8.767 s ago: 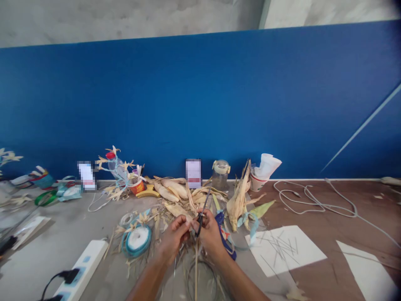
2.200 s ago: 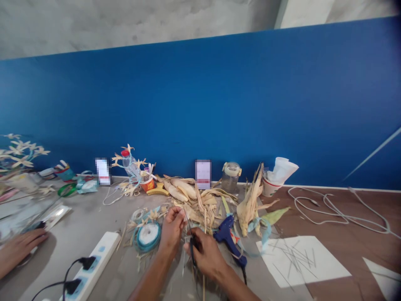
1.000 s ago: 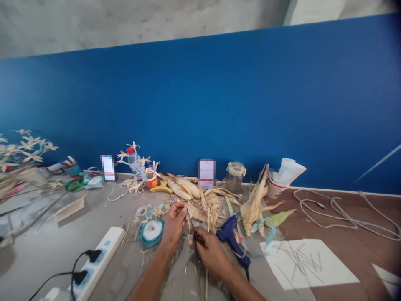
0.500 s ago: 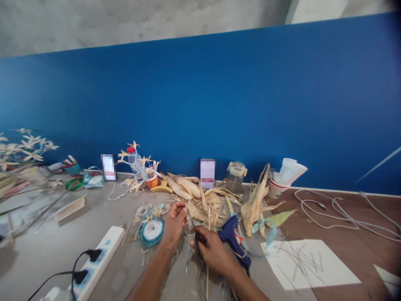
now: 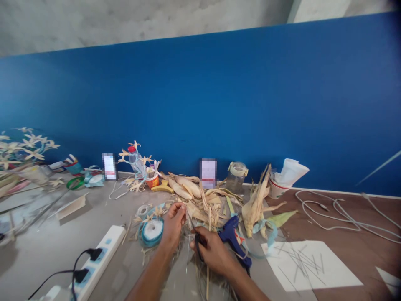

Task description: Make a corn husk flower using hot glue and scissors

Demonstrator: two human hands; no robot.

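Note:
My left hand (image 5: 173, 225) is closed in a pinch on the top of a thin wire or stem, just right of a teal ribbon spool (image 5: 152, 231). My right hand (image 5: 210, 252) is closed around a small black-handled tool (image 5: 197, 241), held close to that same thin stem. Both hands hover over a heap of dry corn husks (image 5: 203, 203). What the tool's tip does to the stem is too small to make out. A blue glue gun (image 5: 232, 236) lies right beside my right hand.
A white power strip (image 5: 99, 257) with black plugs lies at front left. A glass jar (image 5: 236, 176), paper cups (image 5: 283, 179) and husk flowers (image 5: 139, 165) stand along the blue wall. White paper with thin wires (image 5: 310, 264) and a white cable (image 5: 338, 211) lie to the right.
My hands have barely moved over the last second; the view crept slightly left. Another person's hand seen at far left 2.2 s ago is gone.

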